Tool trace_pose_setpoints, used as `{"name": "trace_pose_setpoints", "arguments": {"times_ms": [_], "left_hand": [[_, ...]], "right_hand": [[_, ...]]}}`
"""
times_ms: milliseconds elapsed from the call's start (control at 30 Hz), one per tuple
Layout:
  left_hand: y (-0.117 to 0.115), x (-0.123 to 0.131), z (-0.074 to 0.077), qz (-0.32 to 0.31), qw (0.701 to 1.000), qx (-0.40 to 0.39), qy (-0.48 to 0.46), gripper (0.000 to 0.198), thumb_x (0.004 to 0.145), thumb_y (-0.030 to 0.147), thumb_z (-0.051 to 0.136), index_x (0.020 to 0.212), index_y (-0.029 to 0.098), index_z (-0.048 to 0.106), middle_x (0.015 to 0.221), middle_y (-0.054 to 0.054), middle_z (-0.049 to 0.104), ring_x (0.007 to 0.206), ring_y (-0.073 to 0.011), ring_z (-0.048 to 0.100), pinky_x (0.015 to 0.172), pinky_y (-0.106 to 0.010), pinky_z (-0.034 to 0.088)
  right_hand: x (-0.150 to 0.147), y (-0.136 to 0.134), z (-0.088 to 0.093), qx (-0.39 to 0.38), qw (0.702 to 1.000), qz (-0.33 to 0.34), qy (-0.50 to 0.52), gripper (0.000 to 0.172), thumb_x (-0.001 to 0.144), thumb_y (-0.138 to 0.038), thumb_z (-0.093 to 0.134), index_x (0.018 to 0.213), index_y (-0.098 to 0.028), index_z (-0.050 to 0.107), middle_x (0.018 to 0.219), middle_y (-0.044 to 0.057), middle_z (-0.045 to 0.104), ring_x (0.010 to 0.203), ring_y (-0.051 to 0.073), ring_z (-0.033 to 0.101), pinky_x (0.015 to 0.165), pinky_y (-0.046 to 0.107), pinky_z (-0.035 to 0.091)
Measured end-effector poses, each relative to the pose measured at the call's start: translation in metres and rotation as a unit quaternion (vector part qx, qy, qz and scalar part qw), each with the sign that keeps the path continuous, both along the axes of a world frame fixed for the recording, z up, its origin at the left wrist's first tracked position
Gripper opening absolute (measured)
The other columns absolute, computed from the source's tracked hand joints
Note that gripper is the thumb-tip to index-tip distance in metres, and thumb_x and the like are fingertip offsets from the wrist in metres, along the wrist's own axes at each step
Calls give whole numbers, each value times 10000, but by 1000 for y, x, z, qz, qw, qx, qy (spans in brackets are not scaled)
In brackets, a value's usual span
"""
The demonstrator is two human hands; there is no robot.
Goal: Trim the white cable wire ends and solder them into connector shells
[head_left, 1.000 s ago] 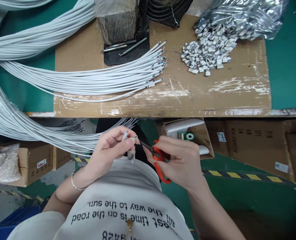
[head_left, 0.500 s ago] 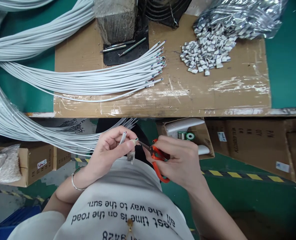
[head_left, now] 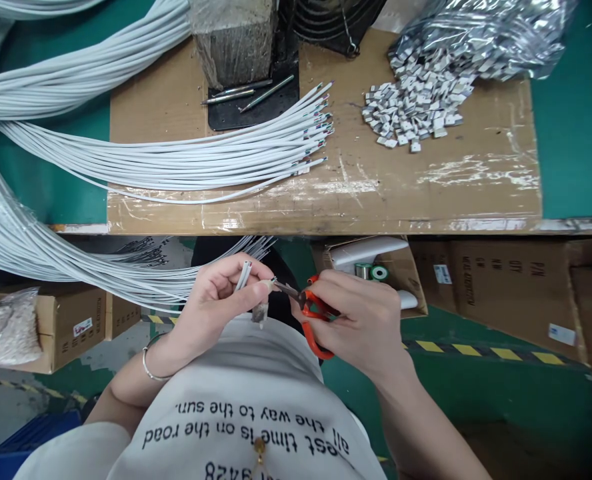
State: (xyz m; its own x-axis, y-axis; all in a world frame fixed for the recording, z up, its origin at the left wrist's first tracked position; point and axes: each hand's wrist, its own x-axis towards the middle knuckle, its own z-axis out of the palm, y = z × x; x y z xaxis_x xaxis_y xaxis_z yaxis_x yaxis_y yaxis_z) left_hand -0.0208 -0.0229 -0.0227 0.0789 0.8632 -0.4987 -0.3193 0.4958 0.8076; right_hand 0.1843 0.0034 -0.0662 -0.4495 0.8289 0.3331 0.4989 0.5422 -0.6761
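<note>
My left hand [head_left: 226, 300] pinches white cables [head_left: 245, 273], whose cut ends stick up between thumb and fingers. A small greyish piece [head_left: 260, 312], perhaps tape, hangs below my left thumb; I cannot tell what it is. My right hand [head_left: 361, 313] is closed around the orange handles of a pair of scissors [head_left: 319, 317]. The blades point left and their tips meet a cable end just beyond my left thumb. Fingers hide part of the handles and the held cable.
On the bench's cardboard sheet [head_left: 426, 193] lies a fanned cable bundle [head_left: 216, 160]. Small white connectors [head_left: 416, 110] spill from a silvery bag [head_left: 496, 33]. Metal rods [head_left: 266, 93] lie by a grey block [head_left: 233, 47]. Below the bench edge stands an open box [head_left: 416, 280] with a solder spool [head_left: 379, 272].
Both hands stay in nearly the same place. The lower scissor handle has swung slightly up and left, toward the other one.
</note>
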Motion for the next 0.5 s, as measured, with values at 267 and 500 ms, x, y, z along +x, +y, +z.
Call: {"name": "trace_pose_setpoints", "arguments": {"times_ms": [267, 500], "left_hand": [[-3, 0, -3, 5, 999, 18, 30, 108, 928, 248, 825, 873, 174, 770, 655, 38, 627, 570, -60, 505, 550, -166, 430], [-4, 0, -5, 2, 1000, 14, 18, 101, 924, 244, 835, 877, 182, 770, 650, 44, 649, 560, -63, 548, 555, -168, 462]], "right_hand": [[1, -2, 0, 17, 999, -14, -42, 357, 860, -104, 660, 602, -217, 440, 573, -43, 460, 528, 100, 368, 490, 262, 278], [2, -3, -1, 4, 999, -12, -44, 416, 892, -127, 655, 590, -217, 383, 566, -53, 380, 524, 96, 317, 480, 268, 249]]}}
